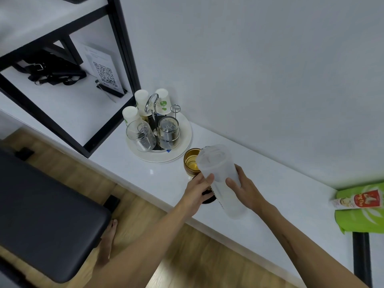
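A frosted, translucent plastic tumbler (pixel 220 175) is tilted over the white counter (pixel 158 179), its lidded top leaning against the rim of an amber glass vessel (pixel 191 162) that holds yellowish liquid. My right hand (pixel 244 189) grips the tumbler's side from the right. My left hand (pixel 198 189) is wrapped round the dark lower part of the amber vessel, its thumb touching the tumbler. The vessel's base is hidden behind my left hand.
A round white tray (pixel 182 150) behind the vessel carries upturned glasses (pixel 141 135), paper cups (pixel 142 101) and a metal stand. A black-framed shelf (pixel 122 48) with a QR sign stands at the left. Green packets (pixel 361 206) lie at the right. A black bench (pixel 41 213) sits below.
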